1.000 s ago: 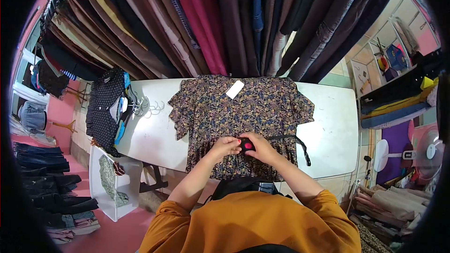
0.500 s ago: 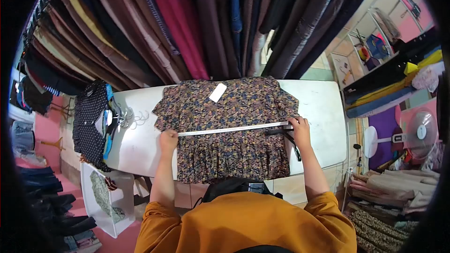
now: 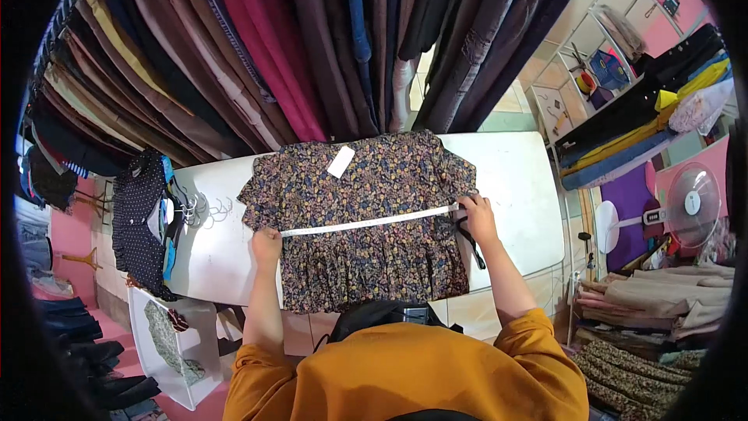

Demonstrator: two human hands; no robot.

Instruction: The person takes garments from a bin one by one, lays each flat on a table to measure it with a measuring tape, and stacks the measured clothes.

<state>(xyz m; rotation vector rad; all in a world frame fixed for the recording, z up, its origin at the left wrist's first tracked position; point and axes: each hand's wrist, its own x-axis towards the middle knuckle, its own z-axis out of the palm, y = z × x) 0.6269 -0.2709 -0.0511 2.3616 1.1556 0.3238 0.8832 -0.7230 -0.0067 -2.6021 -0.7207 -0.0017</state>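
Note:
A dark floral blouse lies spread flat, with a white tag on its upper part. Across its middle runs a white measuring tape, stretched nearly straight from side to side. My left hand is closed on the tape's left end at the blouse's left edge. At the opposite edge, my right hand pinches the other end. A black strap hangs down beside my right hand, over the blouse's edge.
The blouse lies on a white table. Dotted clothing and several hangers lie at the left end. Hanging trousers line the far side. A clear bin stands lower left, a fan at right.
The camera view has shifted, so the table and blouse appear slightly further left and turned. Both hands still hold the tape across the blouse.

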